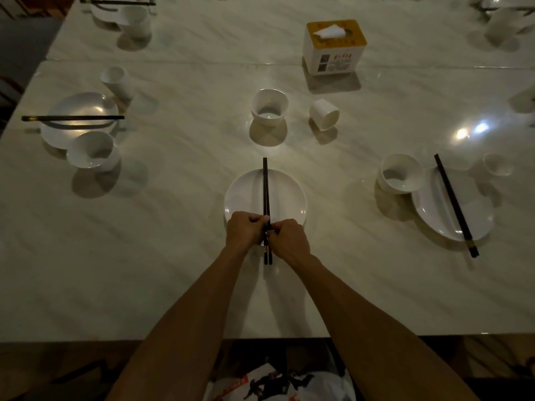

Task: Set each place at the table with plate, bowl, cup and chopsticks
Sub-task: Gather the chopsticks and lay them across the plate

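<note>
Marble table (144, 256): chopsticks (265, 192) lengthwise across plate (246, 198), tips away.

Bare table (162, 215) flanks plate (246, 198) (both sides); bowl (269, 107), cup (324, 114) block beyond.

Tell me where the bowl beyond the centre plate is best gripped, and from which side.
Probably by the rim, from above. The bowl stands upright and open-mouthed on a narrow foot, apart from the cup lying tipped to its right, so fingers can pinch its wall or span its mouth freely.
</note>
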Available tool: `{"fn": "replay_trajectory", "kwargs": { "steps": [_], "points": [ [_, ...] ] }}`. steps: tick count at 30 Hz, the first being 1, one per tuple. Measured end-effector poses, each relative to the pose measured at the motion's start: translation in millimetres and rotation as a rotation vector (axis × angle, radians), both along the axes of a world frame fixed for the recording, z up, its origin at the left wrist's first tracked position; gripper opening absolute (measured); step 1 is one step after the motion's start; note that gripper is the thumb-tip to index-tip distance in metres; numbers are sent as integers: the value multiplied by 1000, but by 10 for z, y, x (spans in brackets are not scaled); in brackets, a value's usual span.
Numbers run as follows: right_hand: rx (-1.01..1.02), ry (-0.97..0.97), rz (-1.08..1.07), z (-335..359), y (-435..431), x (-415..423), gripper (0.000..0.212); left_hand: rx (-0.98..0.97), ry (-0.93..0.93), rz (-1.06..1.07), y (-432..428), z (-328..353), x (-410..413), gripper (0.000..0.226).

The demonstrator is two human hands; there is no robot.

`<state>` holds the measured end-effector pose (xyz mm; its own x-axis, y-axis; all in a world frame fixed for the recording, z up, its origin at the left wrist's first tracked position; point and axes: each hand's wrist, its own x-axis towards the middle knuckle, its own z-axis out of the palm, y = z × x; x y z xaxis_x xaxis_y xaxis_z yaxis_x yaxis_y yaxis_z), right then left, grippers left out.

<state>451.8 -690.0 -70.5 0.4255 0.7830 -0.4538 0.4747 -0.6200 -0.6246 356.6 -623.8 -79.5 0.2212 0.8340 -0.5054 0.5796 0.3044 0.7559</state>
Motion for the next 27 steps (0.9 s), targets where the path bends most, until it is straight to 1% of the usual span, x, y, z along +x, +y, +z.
{"fn": "replay_trajectory", "kwargs": {
  "steps": [5, 9, 13, 16, 20, 22, 25, 27],
  "points": [
    [-13, 11, -26, 4, 10, 25, 19, 8, -4, -9, -28, 44, -20, 26],
    [48, -53, -84, 97, 17, 156, 39, 156, 71, 92, 58, 184, -64, 32],
    [100, -89, -160, 223, 157, 497, 34, 260, 141, 172, 358, 329, -53, 25],
    [117, -102, -208, 268, 375, 806, 34, 324, 199, 159, 623, 405, 98, 23],
    [136, -151, -213, 276, 749, 1280, 42, 458, 188, 40, 964, 440, 491, 25],
    [150, -170, -236, 256, 928, 1531, 47, 536, 172, -54, 1108, 416, 754, 28],
    [138, -164, -252, 169, 1139, 1885, 51, 716, 187, -310, 1339, 375, 1226, 42],
    [110, -176, -243, 83, 1223, 2088, 53, 803, 249, -481, 1545, 319, 1573, 56]
  ]
}}
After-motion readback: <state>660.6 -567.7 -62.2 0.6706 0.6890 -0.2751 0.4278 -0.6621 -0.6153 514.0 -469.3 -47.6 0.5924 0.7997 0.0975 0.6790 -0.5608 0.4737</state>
